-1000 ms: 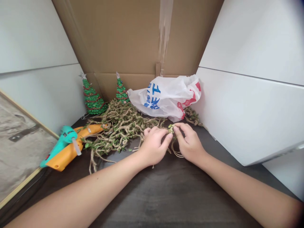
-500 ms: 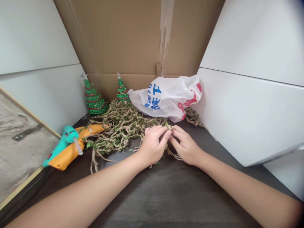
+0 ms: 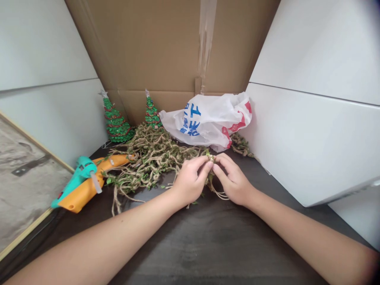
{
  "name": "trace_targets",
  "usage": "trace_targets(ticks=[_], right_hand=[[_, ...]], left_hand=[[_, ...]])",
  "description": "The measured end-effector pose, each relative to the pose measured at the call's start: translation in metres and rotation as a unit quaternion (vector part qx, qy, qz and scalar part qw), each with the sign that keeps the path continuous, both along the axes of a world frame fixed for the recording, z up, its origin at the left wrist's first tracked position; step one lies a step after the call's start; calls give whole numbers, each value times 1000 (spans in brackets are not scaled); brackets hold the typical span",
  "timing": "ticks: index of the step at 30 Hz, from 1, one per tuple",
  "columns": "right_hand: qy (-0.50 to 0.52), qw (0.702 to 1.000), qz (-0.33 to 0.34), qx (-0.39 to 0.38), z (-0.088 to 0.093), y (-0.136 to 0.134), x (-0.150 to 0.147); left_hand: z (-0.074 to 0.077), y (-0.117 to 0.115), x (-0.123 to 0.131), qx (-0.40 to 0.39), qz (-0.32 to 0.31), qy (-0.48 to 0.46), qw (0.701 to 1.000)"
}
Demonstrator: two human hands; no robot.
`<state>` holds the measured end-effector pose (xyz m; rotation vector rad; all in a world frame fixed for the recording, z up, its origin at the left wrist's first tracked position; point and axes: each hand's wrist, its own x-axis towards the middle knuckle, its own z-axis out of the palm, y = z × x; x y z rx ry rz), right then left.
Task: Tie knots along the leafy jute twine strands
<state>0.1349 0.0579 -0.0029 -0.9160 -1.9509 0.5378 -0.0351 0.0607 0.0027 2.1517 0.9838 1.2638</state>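
My left hand (image 3: 190,178) and my right hand (image 3: 234,180) meet over the dark table, fingertips pinched on a small piece of leafy twine (image 3: 211,158). Tan cord and green leaf bits show at the fingertips; loose strands hang below between the hands. How the twine runs inside my fingers is hidden. Just left and behind lies a large tangled heap of leafy twine garland (image 3: 157,154), with loose ends trailing toward me.
A teal glue gun (image 3: 78,178) rests against an orange holder (image 3: 86,190) at left. Two green Christmas trees (image 3: 115,122) stand behind the heap. A white plastic bag (image 3: 208,120) lies at the back, with more garland (image 3: 241,144) beside it. White panels and cardboard (image 3: 157,47) enclose the table.
My right thumb and fingers have shifted slightly on the twine piece. Both hands stay in nearly the same place, still pinching it; the view has moved a little.
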Motion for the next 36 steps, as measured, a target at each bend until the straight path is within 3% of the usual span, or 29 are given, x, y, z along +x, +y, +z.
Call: trace_targets(ticks=[5, 9, 14, 23, 30, 36], right_hand=[[9, 999, -36, -13, -4, 1, 0], [20, 998, -37, -46, -7, 0, 2], [3, 999, -30, -29, -5, -1, 0], [-47, 999, -21, -13, 1, -3, -1], [-69, 997, -15, 11, 1, -2, -3], [-39, 999, -9, -27, 3, -6, 0]], left_hand=[[-1, 0, 0, -1, -27, -14, 1000], [-3, -2, 1, 20, -23, -22, 999], [-3, -2, 0, 31, -22, -15, 999], [-2, -1, -1, -23, 3, 71, 997], [-2, -3, -1, -12, 21, 104, 994], [-2, -3, 0, -20, 41, 150, 988]])
